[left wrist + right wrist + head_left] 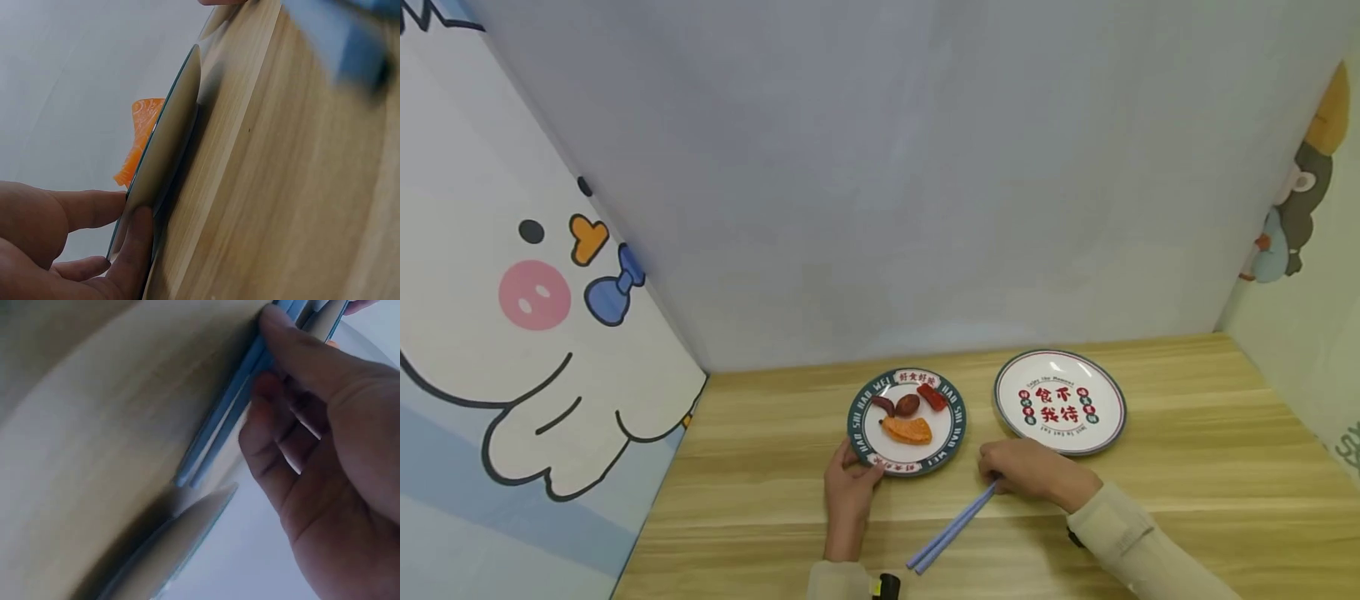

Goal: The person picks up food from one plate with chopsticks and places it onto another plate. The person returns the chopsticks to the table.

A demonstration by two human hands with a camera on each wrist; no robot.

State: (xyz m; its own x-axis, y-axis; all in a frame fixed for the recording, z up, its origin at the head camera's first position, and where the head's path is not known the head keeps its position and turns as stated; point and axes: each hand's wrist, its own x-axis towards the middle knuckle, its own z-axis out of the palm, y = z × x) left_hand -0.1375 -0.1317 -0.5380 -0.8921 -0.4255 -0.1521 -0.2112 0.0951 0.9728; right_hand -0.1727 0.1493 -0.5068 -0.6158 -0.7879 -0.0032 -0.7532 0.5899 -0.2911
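My left hand (850, 496) pinches the near-left rim of a green-rimmed plate (957, 421). In the left wrist view, the thumb and fingers lie on either side of that plate's edge (165, 134). On it sit an orange fan-shaped food piece (907, 430), a brown roundish piece (907, 405), a red piece (932, 397) and a dark red curved piece (883, 405). My right hand (1033, 468) holds a pair of blue chopsticks (951, 532) between thumb and fingers. They slant toward the table's near side. The right wrist view shows the chopsticks (222, 425) side by side.
Behind my right hand stands a white plate (1101, 400) with red lettering. Both plates rest on a wood-grain table (745, 467). A pale wall (910, 183) rises at the back, with cartoon-printed panels on the left (460, 217) and right (1315, 333).
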